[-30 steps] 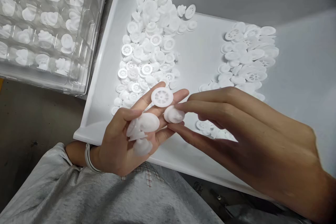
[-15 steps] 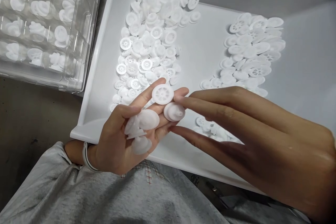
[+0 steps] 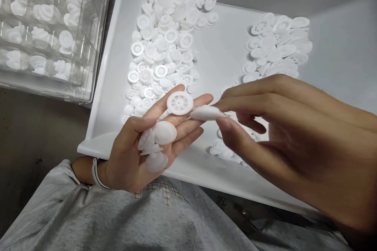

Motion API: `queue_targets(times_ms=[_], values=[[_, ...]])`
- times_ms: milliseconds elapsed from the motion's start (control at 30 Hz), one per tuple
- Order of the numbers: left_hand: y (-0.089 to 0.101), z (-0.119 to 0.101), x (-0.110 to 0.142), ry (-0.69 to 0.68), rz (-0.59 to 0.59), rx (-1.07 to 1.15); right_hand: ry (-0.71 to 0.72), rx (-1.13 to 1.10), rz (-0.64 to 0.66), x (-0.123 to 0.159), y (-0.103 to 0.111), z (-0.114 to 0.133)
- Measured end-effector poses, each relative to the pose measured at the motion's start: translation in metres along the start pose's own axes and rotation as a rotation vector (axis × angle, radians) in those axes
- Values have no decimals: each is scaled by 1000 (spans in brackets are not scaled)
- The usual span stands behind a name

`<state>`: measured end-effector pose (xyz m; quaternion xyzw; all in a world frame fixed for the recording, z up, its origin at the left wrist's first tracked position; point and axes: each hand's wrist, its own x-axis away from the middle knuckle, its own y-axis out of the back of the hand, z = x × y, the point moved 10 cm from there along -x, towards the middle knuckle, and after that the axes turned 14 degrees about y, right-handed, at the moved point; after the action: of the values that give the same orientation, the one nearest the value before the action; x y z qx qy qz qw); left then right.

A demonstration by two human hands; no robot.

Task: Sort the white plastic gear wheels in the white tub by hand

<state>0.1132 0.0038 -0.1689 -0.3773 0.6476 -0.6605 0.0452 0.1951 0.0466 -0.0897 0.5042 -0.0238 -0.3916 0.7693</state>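
My left hand [image 3: 129, 157] is palm up, cradling several white plastic gears. A spoked gear [image 3: 180, 103] lies across its fingers, and a smooth-faced one [image 3: 165, 132] rests near the thumb with others against the palm. Between the thumb and fingertips of my right hand [image 3: 288, 137] is another white plastic gear [image 3: 206, 113], seen nearly edge-on above the left fingertips. Both hands are over a white tray [image 3: 118, 59].
A pile of small white gears [image 3: 165, 47] covers the tray's left part. Another pile of gears [image 3: 277, 47] lies to the right, partly behind my right hand. At upper left stands a clear compartment tray [image 3: 79, 90] with white parts in its pockets.
My right hand has closed on the gear that lay on my left fingers, tilted it edge-on and lifted it slightly. The left hand stays nearly still.
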Motion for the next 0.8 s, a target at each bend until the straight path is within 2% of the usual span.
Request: queue_targets(times_ms=[100, 267, 433, 533, 800], values=[[-1, 1, 0, 10, 8, -27, -33, -29, -72, -2, 2, -5], [-1, 0, 0, 5, -4, -54, -192, -141, -31, 2, -6, -18], [0, -1, 0, -5, -35, -43, -242, -276, -29, 8, -13, -27], [1, 0, -1, 2, -44, -31, -320, -342, -23, 11, -18, -36], [2, 0, 0, 7, -51, -9, -398, -387, -17, 6, -19, -33]])
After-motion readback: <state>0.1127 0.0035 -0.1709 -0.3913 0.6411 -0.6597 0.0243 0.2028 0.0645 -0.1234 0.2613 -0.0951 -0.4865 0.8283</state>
